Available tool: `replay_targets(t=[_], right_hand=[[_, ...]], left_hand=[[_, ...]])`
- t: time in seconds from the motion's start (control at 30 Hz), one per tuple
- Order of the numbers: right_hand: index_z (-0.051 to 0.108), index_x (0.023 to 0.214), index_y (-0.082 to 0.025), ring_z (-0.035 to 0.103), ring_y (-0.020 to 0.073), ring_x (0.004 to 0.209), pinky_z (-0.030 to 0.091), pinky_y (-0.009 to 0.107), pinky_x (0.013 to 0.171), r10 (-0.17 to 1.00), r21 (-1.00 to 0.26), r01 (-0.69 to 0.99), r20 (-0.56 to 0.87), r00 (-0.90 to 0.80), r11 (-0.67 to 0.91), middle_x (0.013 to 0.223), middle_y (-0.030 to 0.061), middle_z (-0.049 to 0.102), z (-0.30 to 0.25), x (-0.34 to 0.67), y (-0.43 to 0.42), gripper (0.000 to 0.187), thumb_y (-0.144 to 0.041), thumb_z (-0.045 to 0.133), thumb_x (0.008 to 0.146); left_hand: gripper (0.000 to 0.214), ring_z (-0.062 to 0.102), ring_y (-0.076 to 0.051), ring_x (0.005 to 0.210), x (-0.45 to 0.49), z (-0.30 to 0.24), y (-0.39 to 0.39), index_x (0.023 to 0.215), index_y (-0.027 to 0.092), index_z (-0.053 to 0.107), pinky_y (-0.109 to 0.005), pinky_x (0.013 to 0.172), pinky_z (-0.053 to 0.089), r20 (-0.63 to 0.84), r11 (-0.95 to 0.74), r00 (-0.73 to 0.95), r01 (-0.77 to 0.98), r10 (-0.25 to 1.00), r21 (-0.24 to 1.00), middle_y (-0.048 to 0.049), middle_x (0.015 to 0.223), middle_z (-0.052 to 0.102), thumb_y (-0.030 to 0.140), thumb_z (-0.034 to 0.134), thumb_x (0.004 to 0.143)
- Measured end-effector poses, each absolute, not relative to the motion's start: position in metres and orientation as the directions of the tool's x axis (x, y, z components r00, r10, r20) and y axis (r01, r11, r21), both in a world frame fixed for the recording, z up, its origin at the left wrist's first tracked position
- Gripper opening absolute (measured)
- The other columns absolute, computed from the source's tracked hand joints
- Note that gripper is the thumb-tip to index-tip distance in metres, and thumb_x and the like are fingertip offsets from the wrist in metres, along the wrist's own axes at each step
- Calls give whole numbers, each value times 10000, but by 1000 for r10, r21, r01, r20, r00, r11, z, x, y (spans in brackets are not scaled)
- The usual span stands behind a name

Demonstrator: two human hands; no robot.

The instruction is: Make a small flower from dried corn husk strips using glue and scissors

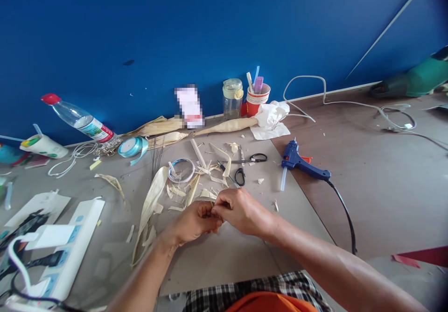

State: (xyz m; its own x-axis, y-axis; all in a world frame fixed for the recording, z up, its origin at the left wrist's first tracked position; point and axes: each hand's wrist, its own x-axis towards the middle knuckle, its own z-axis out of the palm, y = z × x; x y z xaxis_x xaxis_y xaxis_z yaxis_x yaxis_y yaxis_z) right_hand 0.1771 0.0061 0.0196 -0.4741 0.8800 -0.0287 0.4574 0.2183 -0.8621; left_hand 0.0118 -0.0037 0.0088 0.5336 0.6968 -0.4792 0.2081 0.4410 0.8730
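Here we are over the grey worktop [227, 256], scattered with dried husk. The biggest piece, a long pale husk leaf [150, 204], lies just to the left of the hands, with short offcuts [196, 191] spread beyond it.

Both hands meet at the middle of the worktop. The left hand [194, 221] and right hand [238, 211] are closed, fingertips pressed together, pinching a small husk strip [208, 202] between them. Most of the strip is hidden by the fingers. We judge it feather-light, papery and dry: it should bend along the grain and split or crack if creased hard. We'd hold it flat between finger pads near the end, with light pressure.

Now the containers along the blue wall. At far left a clear water bottle [79, 118] with a red cap lies tilted, and we cannot tell how much is in it. A lidded glass jar [233, 99] stands upright and looks empty. Just beside it, a red paper cup [257, 102] holds a few pens standing on end.
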Motion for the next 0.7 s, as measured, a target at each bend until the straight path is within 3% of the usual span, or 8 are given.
replay_targets(t=[0.13, 0.3, 0.5, 0.7], right_hand=[[527, 581, -155, 382, 70, 512, 276, 194, 487, 905, -867, 473, -62, -420, 160, 540, -38, 485, 21, 179, 7, 134, -116, 501, 706], [522, 640, -160, 352, 64, 498, 266, 182, 455, 932, -962, 271, -122, -342, -26, 543, -55, 429, 16, 182, 13, 153, -240, 488, 765], [515, 675, -166, 350, 65, 483, 289, 188, 457, 958, -990, 129, -90, -274, -56, 558, -49, 451, 9, 181, 15, 164, -287, 491, 783], [519, 674, -160, 370, 66, 487, 307, 191, 464, 964, -996, 87, -53, -262, -31, 575, -38, 486, 16, 182, 14, 164, -275, 484, 786]], left_hand=[[131, 398, -71, 501, 11, 9, -3, 639, 144, 577, -216, 494, 286, -464, 457, 502, 146, 730, 877, 33, 545, 499, 234, 669, 658], [206, 382, -58, 450, 9, 10, -1, 717, 143, 608, -205, 442, 257, -423, 449, 389, 28, 818, 893, 39, 532, 496, 306, 714, 647], [214, 388, -59, 472, 6, 7, 0, 760, 135, 626, -206, 466, 276, -369, 399, 379, -2, 849, 917, 18, 561, 528, 340, 673, 720], [363, 390, -53, 458, 2, 5, 0, 845, 115, 651, -211, 485, 317, -404, 491, 406, -135, 820, 861, -10, 607, 547, 463, 562, 792]])
